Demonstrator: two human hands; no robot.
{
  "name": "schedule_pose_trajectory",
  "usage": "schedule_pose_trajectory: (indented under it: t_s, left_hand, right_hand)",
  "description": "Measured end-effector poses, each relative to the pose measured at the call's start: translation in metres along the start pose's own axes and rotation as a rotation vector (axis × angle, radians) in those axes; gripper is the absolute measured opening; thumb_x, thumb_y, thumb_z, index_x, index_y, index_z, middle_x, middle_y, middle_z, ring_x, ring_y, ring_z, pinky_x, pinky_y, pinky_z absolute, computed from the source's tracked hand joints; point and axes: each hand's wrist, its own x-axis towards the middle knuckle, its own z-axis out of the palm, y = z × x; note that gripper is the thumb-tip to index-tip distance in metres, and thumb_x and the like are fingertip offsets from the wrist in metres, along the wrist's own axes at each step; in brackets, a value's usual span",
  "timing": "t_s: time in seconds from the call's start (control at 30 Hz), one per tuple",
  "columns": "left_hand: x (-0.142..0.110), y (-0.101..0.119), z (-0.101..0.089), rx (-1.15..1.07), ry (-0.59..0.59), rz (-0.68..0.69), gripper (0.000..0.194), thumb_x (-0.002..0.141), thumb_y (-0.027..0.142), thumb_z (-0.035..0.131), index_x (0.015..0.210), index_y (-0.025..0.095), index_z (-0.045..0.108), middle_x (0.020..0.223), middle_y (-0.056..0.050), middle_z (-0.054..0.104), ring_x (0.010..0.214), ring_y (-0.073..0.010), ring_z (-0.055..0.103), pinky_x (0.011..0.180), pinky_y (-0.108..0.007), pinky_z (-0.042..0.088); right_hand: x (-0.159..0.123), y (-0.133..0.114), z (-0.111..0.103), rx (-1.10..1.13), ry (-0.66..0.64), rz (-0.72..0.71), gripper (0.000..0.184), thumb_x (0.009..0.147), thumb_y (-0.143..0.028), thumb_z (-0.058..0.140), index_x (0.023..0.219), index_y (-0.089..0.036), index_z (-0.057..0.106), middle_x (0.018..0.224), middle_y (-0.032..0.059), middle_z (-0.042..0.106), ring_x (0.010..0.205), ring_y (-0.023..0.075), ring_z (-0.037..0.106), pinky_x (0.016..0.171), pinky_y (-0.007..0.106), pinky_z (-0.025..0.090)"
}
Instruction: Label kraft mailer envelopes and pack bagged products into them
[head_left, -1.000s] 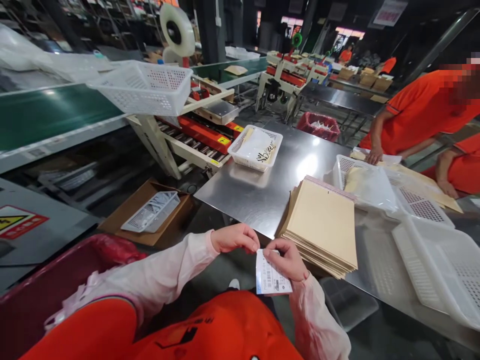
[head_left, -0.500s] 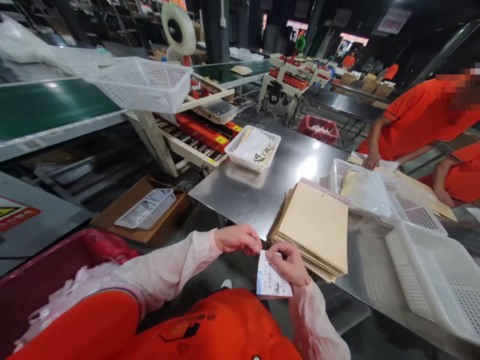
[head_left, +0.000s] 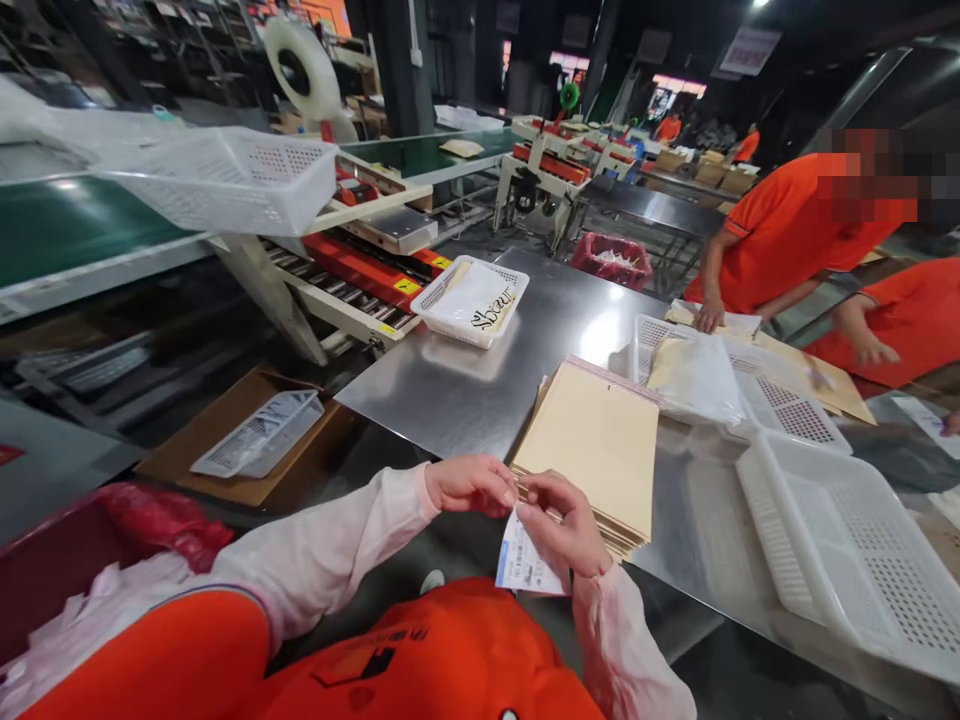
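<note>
A printed paper shipping label (head_left: 531, 565) with a blue strip hangs below my hands, in front of the table edge. My right hand (head_left: 564, 525) pinches its upper part between thumb and fingers. At the label's top corner the closed fingertips of my left hand (head_left: 472, 486) meet those of the right; the exact grip there is partly hidden. Just beyond my hands, a stack of tan padded envelopes (head_left: 592, 435) lies on the metal table (head_left: 465, 400).
Farther back on the table stands a white basket (head_left: 471, 302) holding a bagged item. To the right are another filled basket (head_left: 694, 375) and a large white basket (head_left: 847, 560). Two co-workers in orange work there. A red-lined bin (head_left: 67, 570) stands at lower left, near a cardboard box (head_left: 247, 440).
The view has swung slightly right, so the surroundings sit farther left. My right fingers have shifted up at the label's top corner, and the label tilts more. A co-worker's hand has lifted.
</note>
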Motion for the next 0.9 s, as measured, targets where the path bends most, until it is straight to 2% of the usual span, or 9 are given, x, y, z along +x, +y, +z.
schedule_pose_trajectory:
  t_s: [0.1, 0.2, 0.3, 0.43, 0.53, 0.57, 0.7, 0.83, 0.9]
  left_hand:
    - [0.020, -0.006, 0.010, -0.212, -0.082, -0.076, 0.019, 0.047, 0.016, 0.072, 0.064, 0.011, 0.065, 0.057, 0.001, 0.060, 0.055, -0.0092, 0.052, 0.060, -0.023, 0.039]
    - [0.042, -0.018, 0.017, -0.411, -0.151, -0.121, 0.025, 0.048, 0.015, 0.070, 0.072, 0.009, 0.067, 0.066, -0.002, 0.065, 0.064, -0.0123, 0.058, 0.069, -0.026, 0.045]
    - [0.063, -0.030, 0.022, -0.367, -0.077, -0.017, 0.022, 0.053, 0.018, 0.074, 0.071, 0.010, 0.065, 0.067, -0.001, 0.064, 0.066, -0.0120, 0.058, 0.068, -0.025, 0.045]
    - [0.085, -0.042, 0.024, 0.012, 0.123, 0.234, 0.035, 0.058, 0.021, 0.083, 0.090, 0.012, 0.070, 0.080, -0.003, 0.069, 0.071, -0.0122, 0.058, 0.069, -0.024, 0.042]
    - [0.101, -0.052, 0.024, 0.074, 0.190, 0.172, 0.033, 0.056, 0.027, 0.084, 0.081, 0.008, 0.073, 0.078, -0.007, 0.070, 0.073, -0.0167, 0.061, 0.071, -0.028, 0.044]
    - [0.106, -0.056, 0.025, 0.031, 0.206, 0.148, 0.033, 0.055, 0.028, 0.084, 0.078, 0.008, 0.073, 0.075, -0.007, 0.069, 0.071, -0.0167, 0.060, 0.069, -0.028, 0.044]
    - [0.123, -0.070, 0.025, -0.140, 0.227, 0.175, 0.044, 0.052, 0.028, 0.083, 0.092, 0.011, 0.074, 0.081, -0.007, 0.071, 0.068, -0.0150, 0.060, 0.064, -0.026, 0.043]
    - [0.130, -0.078, 0.026, -0.069, 0.305, 0.156, 0.032, 0.051, 0.031, 0.083, 0.067, 0.007, 0.069, 0.067, -0.006, 0.067, 0.064, -0.0142, 0.058, 0.062, -0.025, 0.041]
    - [0.131, -0.083, 0.028, -0.087, 0.351, 0.155, 0.033, 0.050, 0.031, 0.084, 0.066, 0.009, 0.065, 0.064, -0.004, 0.065, 0.061, -0.0126, 0.056, 0.061, -0.024, 0.041]
  right_hand:
    - [-0.004, 0.002, -0.014, -0.145, 0.037, -0.319, 0.027, 0.084, -0.028, 0.070, 0.111, -0.030, 0.072, 0.103, 0.0070, 0.067, 0.097, 0.0192, 0.063, 0.083, 0.034, 0.053]
    - [-0.012, 0.006, -0.028, -0.242, 0.116, -0.414, 0.021, 0.085, -0.022, 0.069, 0.102, -0.032, 0.075, 0.101, 0.0053, 0.069, 0.096, 0.0184, 0.064, 0.083, 0.034, 0.055]
    - [-0.023, 0.015, -0.039, -0.208, 0.233, -0.299, 0.011, 0.083, -0.017, 0.069, 0.087, -0.027, 0.075, 0.087, 0.0035, 0.069, 0.081, 0.0161, 0.065, 0.071, 0.029, 0.056]
    - [-0.037, 0.034, -0.047, -0.121, 0.454, 0.006, 0.007, 0.079, -0.024, 0.071, 0.073, -0.021, 0.070, 0.078, 0.0037, 0.064, 0.074, 0.0162, 0.062, 0.056, 0.024, 0.051]
    - [-0.045, 0.048, -0.053, -0.099, 0.516, 0.111, 0.010, 0.076, -0.029, 0.073, 0.071, -0.020, 0.070, 0.078, 0.0040, 0.061, 0.076, 0.0169, 0.060, 0.064, 0.027, 0.052]
    - [-0.047, 0.053, -0.056, -0.090, 0.519, 0.133, 0.011, 0.074, -0.030, 0.074, 0.071, -0.020, 0.070, 0.077, 0.0040, 0.061, 0.075, 0.0169, 0.060, 0.066, 0.028, 0.052]
    - [-0.047, 0.067, -0.066, -0.001, 0.440, 0.245, 0.017, 0.072, -0.036, 0.075, 0.070, -0.020, 0.069, 0.077, 0.0039, 0.061, 0.073, 0.0168, 0.059, 0.069, 0.030, 0.052]
    - [-0.045, 0.078, -0.071, 0.035, 0.381, 0.317, 0.024, 0.070, -0.042, 0.077, 0.071, -0.020, 0.068, 0.079, 0.0047, 0.060, 0.074, 0.0177, 0.059, 0.069, 0.032, 0.052]
    - [-0.044, 0.082, -0.075, 0.003, 0.363, 0.316, 0.026, 0.072, -0.044, 0.075, 0.071, -0.020, 0.067, 0.079, 0.0052, 0.060, 0.075, 0.0184, 0.058, 0.068, 0.032, 0.051]
